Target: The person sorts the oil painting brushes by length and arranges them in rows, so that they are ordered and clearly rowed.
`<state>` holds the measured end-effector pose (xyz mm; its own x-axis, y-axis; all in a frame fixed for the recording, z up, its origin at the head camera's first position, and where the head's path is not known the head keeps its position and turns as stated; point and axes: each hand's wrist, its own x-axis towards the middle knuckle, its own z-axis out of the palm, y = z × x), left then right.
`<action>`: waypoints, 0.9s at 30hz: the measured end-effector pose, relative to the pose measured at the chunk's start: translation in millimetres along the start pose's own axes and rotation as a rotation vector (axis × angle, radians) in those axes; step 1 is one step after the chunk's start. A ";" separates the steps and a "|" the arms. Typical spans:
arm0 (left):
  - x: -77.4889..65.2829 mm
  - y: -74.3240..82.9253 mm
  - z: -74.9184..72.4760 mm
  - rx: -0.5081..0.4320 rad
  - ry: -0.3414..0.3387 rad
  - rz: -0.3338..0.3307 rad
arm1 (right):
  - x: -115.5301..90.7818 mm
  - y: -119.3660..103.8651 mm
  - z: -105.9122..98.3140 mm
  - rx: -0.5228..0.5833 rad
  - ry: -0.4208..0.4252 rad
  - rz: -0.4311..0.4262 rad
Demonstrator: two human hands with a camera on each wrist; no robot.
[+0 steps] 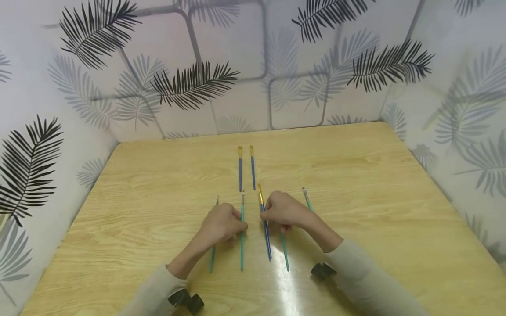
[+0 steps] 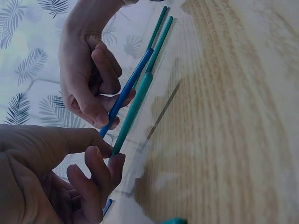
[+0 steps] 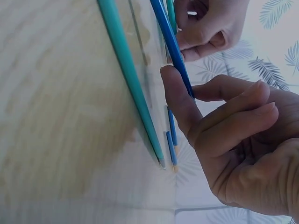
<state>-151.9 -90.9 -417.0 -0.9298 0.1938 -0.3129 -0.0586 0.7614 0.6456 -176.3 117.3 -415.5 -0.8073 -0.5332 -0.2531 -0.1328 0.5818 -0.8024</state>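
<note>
My left hand point(image 1: 223, 224) pinches a teal paintbrush point(image 1: 242, 252) between thumb and fingers, its bristle end pointing away from me. In the left wrist view this teal handle slants up from the fingertips. A blue paintbrush point(image 1: 267, 241) with golden bristles is pinched by my right hand point(image 1: 285, 210), just right of the teal one. Under the left hand lies another teal paintbrush point(image 1: 212, 261), partly covered. One more teal handle point(image 1: 285, 252) shows below the right hand, its upper part hidden. Beyond the right wrist, a teal paintbrush point(image 1: 306, 198) is partly hidden by the forearm.
Two blue paintbrushes point(image 1: 240, 173) lie side by side farther back on the wooden table point(image 1: 138, 188), bristles toward the wall. A leaf-patterned wall point(image 1: 237, 105) borders the table's back and sides. Dark camera mounts point(image 1: 186, 300) are worn at both wrists.
</note>
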 end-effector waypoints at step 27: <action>-0.7 -21.9 -16.9 0.082 0.054 0.010 | 1.8 -4.0 -18.9 0.033 0.080 0.044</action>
<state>-156.2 -118.1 -419.2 -0.9486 0.1693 -0.2674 -0.0218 0.8079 0.5889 -188.1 125.6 -402.5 -0.8557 -0.4555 -0.2455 -0.0782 0.5828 -0.8089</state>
